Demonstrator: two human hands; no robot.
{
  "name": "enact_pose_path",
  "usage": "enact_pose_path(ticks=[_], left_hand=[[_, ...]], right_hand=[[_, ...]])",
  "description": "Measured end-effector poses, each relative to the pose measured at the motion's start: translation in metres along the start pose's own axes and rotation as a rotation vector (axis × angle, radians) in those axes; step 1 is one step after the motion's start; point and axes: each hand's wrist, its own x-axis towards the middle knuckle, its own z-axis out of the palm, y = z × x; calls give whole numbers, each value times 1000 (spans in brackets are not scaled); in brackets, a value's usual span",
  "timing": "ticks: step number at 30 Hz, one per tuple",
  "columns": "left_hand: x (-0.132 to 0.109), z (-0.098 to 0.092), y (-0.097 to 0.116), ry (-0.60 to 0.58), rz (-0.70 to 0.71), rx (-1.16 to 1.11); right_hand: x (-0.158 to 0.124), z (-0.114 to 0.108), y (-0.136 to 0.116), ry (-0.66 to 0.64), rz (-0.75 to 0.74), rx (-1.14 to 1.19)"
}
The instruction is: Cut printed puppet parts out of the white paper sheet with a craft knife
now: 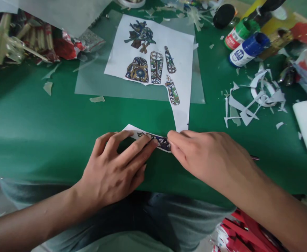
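A narrow strip of white paper point(163, 144) with a dark patterned print lies near the table's front edge, between my two hands. My left hand point(116, 164) rests over its left part, fingers spread and pressing the strip down. At the right end, my right hand point(206, 154) is closed, thumb and fingers pinched against the strip. The tip of a thin dark stick-like thing point(255, 158) pokes out beyond my right forearm; whether my hand touches it is hidden. Ahead lies a larger white sheet point(179, 49) printed with several patterned shapes, its lower edge cut irregularly.
A translucent sheet point(98, 84) lies beneath the printed paper on the green table point(50, 122). Paper scraps point(245, 112) surround a tape roll point(265, 92) at right. A blue bottle point(249, 49) and a green bottle point(241, 33) stand behind. Wooden sticks point(37, 38) pile up at far left.
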Motion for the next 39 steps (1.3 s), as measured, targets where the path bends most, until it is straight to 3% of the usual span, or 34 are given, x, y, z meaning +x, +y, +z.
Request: enact_pose_path(ticks=[25, 39], left_hand=[[0, 0, -1, 16, 18, 34], [0, 1, -1, 0, 13, 25]], right_hand=[[-12, 1, 10, -23, 25, 5], [-23, 0, -4, 1, 185, 38]])
